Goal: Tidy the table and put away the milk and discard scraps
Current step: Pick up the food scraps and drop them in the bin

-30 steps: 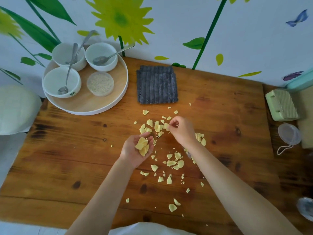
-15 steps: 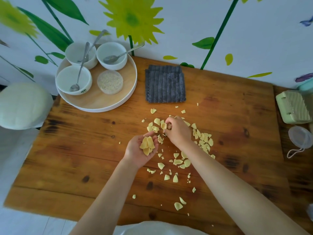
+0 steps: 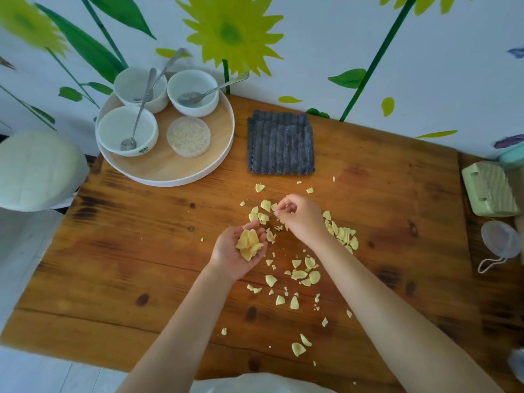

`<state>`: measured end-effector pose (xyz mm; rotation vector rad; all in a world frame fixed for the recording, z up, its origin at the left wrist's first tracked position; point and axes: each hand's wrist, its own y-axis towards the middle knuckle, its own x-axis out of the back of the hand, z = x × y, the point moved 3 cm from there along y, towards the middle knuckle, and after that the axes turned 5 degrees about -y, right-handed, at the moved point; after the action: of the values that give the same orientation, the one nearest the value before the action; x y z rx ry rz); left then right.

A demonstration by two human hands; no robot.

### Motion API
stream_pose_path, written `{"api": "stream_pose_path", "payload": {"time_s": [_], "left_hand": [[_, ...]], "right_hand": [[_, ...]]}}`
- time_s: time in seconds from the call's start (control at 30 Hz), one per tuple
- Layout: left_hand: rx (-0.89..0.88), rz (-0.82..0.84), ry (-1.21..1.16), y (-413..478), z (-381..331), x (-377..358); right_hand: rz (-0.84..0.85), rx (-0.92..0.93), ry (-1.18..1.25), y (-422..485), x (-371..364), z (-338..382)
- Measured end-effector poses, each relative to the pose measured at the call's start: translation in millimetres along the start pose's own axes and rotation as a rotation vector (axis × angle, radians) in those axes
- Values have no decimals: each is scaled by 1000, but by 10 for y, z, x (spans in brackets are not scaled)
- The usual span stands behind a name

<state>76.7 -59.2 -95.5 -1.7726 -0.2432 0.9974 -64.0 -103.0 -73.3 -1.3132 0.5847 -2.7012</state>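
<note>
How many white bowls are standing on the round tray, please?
3, all on the tray: the back-left bowl, the back-right bowl and the front-left bowl. None seems hidden.

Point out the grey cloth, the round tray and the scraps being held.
grey cloth (image 3: 280, 143), head view, centre of its ribbed surface.
round tray (image 3: 170, 167), head view, bare wood floor.
held scraps (image 3: 249, 243), head view, middle of the pile.

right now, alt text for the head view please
A person's left hand cups a pile of yellow scraps while the right hand pinches more above the wooden table, where many lie scattered. A round tray of bowls and a grey cloth sit behind.
</note>
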Motion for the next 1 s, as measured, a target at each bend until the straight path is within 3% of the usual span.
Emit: {"api": "stream_pose_path", "payload": {"time_s": [0.27,0.43,0.53,0.63,0.7,0.83,1.0], "left_hand": [[-19,-28,-69,-24,-83,81],[-45,-36,-67,-25,-127,121],[-37,-37,-54,-24,-113,130],[-28,-30,-80,-28,-83,93],[-27,-27,-89,-24,-76,73],[-26,-23,-53,-21,-82,100],[-38,-28,-63,-29,-110,162]], "right_hand": [[-20,39,-327,345,-321,133],[-5,86,-317,312,-335,127],[28,167,-42,164,-244,184],[283,235,272,-45,-145,340],[352,263,188,-95,-147,350],[112,156,-91,71,-195,122],[80,149,-331,134,-338,34]]}}
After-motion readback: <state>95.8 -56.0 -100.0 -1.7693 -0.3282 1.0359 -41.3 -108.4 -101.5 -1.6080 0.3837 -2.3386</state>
